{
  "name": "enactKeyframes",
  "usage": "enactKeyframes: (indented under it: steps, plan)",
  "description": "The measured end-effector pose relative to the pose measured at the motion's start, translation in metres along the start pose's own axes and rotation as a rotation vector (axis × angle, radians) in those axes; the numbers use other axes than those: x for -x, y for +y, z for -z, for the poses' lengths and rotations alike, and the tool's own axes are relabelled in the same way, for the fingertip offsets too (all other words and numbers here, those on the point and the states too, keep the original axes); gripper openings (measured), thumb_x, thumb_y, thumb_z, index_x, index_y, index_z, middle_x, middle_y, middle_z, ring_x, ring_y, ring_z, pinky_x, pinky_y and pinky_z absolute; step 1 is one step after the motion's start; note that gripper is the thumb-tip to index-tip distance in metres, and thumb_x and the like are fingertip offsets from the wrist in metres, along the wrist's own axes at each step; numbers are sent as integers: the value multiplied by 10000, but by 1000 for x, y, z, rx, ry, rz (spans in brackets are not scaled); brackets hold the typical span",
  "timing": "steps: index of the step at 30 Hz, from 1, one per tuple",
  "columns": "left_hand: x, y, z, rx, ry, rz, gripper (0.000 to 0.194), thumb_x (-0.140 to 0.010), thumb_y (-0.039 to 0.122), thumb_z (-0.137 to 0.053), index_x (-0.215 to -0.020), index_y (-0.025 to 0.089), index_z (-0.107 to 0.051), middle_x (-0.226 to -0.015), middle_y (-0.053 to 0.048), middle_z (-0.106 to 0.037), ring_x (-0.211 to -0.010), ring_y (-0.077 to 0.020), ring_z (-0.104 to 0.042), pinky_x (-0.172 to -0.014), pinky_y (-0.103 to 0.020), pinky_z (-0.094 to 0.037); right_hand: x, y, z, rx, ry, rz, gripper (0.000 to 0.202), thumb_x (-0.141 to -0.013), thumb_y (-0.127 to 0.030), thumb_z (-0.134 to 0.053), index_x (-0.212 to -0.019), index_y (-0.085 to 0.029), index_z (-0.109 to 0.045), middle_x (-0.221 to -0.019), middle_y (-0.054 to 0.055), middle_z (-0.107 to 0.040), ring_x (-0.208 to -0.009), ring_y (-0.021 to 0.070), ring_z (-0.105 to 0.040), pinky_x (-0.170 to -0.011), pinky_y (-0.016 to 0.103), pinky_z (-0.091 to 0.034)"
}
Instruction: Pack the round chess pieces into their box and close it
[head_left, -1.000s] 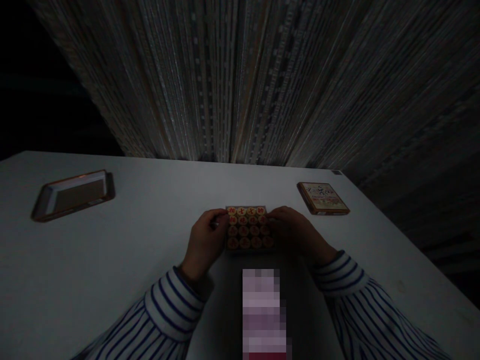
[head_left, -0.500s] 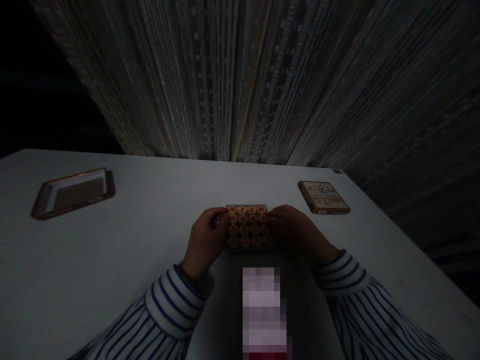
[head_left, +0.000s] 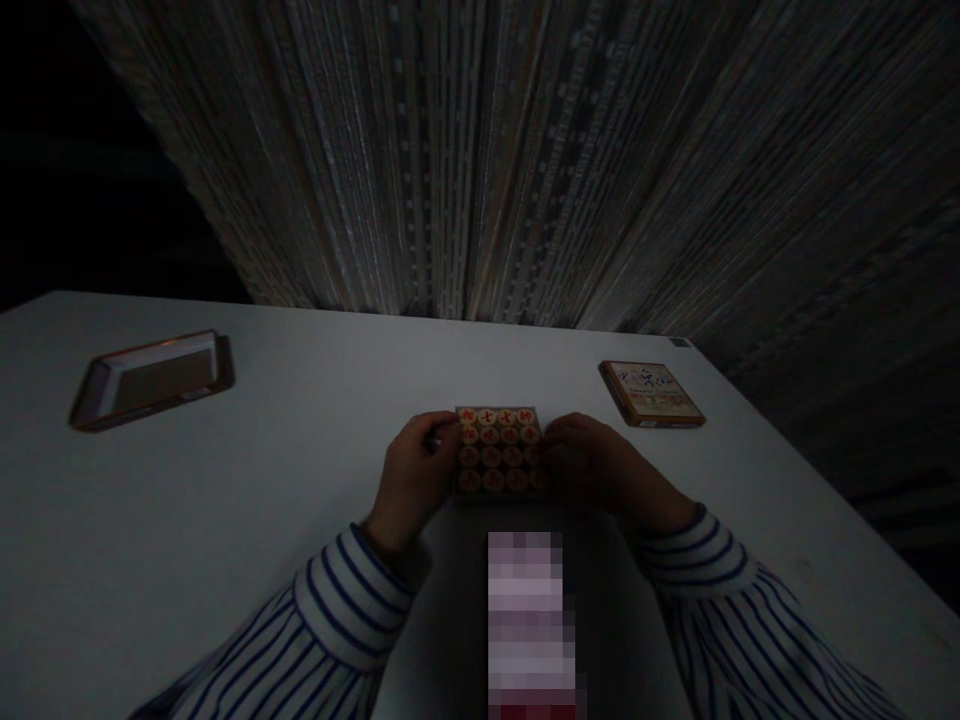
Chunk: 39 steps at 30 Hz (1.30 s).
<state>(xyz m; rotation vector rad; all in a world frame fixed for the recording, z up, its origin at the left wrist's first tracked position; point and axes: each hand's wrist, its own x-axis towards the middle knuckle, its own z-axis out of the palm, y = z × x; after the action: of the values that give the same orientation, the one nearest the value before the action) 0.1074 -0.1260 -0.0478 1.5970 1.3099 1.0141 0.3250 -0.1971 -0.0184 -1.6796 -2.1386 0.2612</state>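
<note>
Left hand (head_left: 415,470) and right hand (head_left: 600,468) grip the box (head_left: 501,498) either side, likely steadying its pieces (head_left: 491,456), inside the surface's (head_left: 322,400) edges.

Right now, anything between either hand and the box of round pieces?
Nothing visible. The left hand is at the left edge of the box of pieces, the right hand at its right edge; too dark to confirm the right fingers' grip. The open tray and flat box lie off to either side.
</note>
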Motion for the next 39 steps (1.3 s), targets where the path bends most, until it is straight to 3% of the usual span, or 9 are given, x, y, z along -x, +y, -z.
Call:
enactKeyframes:
  steps: [13, 22, 27, 39]
  plan:
    - [-1, -3, 0, 21, -8, -15, 278, -773, 356, -547, -928, 155, -659, -919, -92, -675, -783, -196, -625, -684, -344, -512, 0, 0, 1, 14, -20, -1, 137, -821, -237, -566, -932, -222, -645, -982, 66, -637, -902, 199, -585, -790, 386, -472]
    - [0, -4, 0, 0, -15, -19, 300, -773, 356, -547, -958, 142, -649, -902, -86, -672, -756, -185, -621, -699, -355, -511, -2, 7, -5, -48, 89, -32, 201, -849, -234, -524, -1017, -202, -629, -973, 72, -662, -897, 199, -602, -774, 369, -493]
    - [0, -4, 0, 12, -21, -16, 294, -772, 351, -544, -949, 140, -648, -914, -91, -671, -786, -194, -623, -707, -358, -511, -7, 5, -15, -35, 176, -72, 161, -850, -244, -530, -940, -204, -658, -901, 68, -666, -838, 193, -613, -738, 356, -509]
    - [0, -3, -1, -20, -13, -41, 286, -777, 346, -540, -946, 144, -652, -935, -92, -669, -792, -195, -622, -710, -361, -511, -9, 6, -18, -3, 181, -73, 159, -854, -248, -529, -944, -207, -653, -898, 66, -662, -832, 189, -608, -728, 344, -502]
